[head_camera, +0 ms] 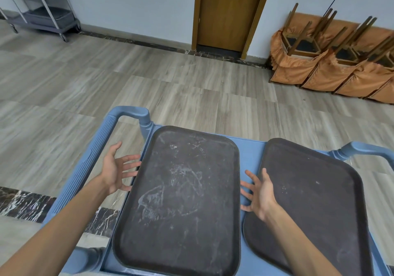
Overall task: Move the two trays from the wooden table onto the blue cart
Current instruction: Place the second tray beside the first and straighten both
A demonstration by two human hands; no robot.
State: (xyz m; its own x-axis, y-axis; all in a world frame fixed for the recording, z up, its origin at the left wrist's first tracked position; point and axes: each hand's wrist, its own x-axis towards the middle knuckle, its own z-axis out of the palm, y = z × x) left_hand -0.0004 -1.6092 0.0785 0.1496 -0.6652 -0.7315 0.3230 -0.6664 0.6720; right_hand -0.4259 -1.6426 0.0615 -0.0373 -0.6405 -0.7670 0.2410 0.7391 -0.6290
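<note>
Two dark rectangular trays lie flat side by side on the top of the blue cart point(251, 154). The left tray point(181, 201) is scuffed with whitish marks; the right tray point(315, 203) sits slightly turned. My left hand point(117, 169) hovers at the left tray's left edge, fingers spread, holding nothing. My right hand point(259, 192) is in the gap between the two trays, fingers apart and empty, its forearm crossing over the right tray. The wooden table is out of view.
The cart's blue handles rise at the left point(102, 148) and right point(366, 150). Grey wood-look floor stretches ahead. A grey shelf cart point(42, 9) stands far left, a wooden door point(228, 13) at the back, and overturned orange-covered chairs point(332, 58) far right.
</note>
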